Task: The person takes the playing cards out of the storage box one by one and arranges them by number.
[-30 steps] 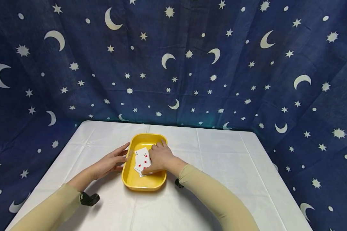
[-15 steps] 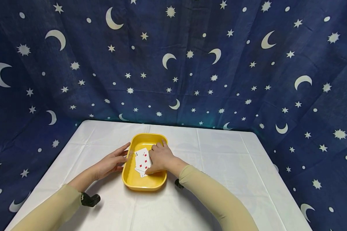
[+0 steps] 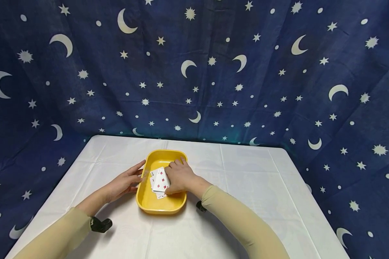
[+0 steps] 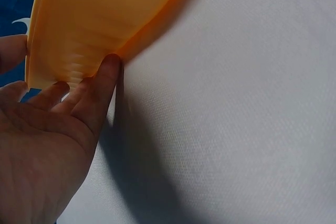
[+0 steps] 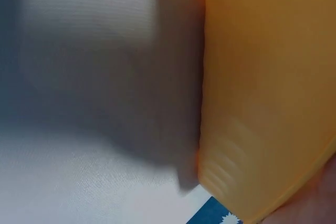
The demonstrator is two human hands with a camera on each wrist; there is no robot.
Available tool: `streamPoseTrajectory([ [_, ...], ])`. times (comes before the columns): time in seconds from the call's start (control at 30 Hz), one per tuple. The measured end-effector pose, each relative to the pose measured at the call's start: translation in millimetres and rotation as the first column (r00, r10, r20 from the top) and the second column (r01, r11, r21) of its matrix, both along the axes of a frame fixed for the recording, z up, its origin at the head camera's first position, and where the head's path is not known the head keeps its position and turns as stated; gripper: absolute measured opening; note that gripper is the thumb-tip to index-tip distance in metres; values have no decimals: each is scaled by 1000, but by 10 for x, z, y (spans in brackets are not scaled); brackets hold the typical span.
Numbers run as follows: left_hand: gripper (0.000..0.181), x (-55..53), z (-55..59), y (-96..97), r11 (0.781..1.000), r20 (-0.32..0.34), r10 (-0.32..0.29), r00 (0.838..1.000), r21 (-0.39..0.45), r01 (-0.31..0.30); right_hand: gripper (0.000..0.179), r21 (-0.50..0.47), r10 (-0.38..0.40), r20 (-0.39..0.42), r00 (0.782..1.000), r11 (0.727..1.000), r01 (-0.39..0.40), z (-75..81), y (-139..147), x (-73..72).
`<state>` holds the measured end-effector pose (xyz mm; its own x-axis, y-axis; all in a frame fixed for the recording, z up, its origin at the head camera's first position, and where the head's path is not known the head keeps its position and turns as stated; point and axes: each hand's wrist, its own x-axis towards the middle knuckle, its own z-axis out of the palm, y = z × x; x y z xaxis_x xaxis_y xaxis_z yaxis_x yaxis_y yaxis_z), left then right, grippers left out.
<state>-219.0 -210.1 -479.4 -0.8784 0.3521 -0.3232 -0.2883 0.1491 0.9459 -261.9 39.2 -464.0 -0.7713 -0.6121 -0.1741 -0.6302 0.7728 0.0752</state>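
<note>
A yellow tray [image 3: 149, 199] stands on the white-covered table in the head view. Several face-up playing cards [image 3: 160, 182] lie fanned in its middle, the top one showing red diamonds. My right hand [image 3: 180, 175] reaches over the tray's right side and holds the cards' right edge, its thumb near their lower corner. The fingertips beneath that hand are hidden. On the other side my left hand [image 3: 125, 182] holds the tray by its left wall. The left wrist view shows its fingers [image 4: 107, 72] against the outer wall and its uppermost digits at the rim.
White cloth covers the table [image 3: 240, 187]. Behind and around it hangs a dark blue curtain [image 3: 214, 46] with moons and stars. A black wrist device [image 3: 100, 225] sits under the left sleeve, and another black device [image 3: 201, 206] under the right.
The cards have shifted under my right hand: the diamond card now overlaps others showing at its left and bottom. My right thumb has slid slightly rightward. The left hand and tray stay put.
</note>
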Motion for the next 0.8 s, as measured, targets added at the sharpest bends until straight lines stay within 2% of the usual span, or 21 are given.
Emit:
streamPoseTrajectory([
  [0.2,78,7,-19,-9,1000,-2,-2,1000,19,2,85,-78,37,-3,999,996,-38,68,68,15],
  [0.4,78,6,-22,11,1000,0,2,1000,17,-2,88,-140,58,-37,998,988,-62,209,210,33],
  [0.63,78,8,-16,1,1000,2,4,1000,31,-4,88,-249,51,-54,997,966,-63,364,478,-10],
  [0.8,78,9,0,8,1000,-3,3,1000,14,-3,85,-320,12,-78,997,947,-36,462,773,-86],
])
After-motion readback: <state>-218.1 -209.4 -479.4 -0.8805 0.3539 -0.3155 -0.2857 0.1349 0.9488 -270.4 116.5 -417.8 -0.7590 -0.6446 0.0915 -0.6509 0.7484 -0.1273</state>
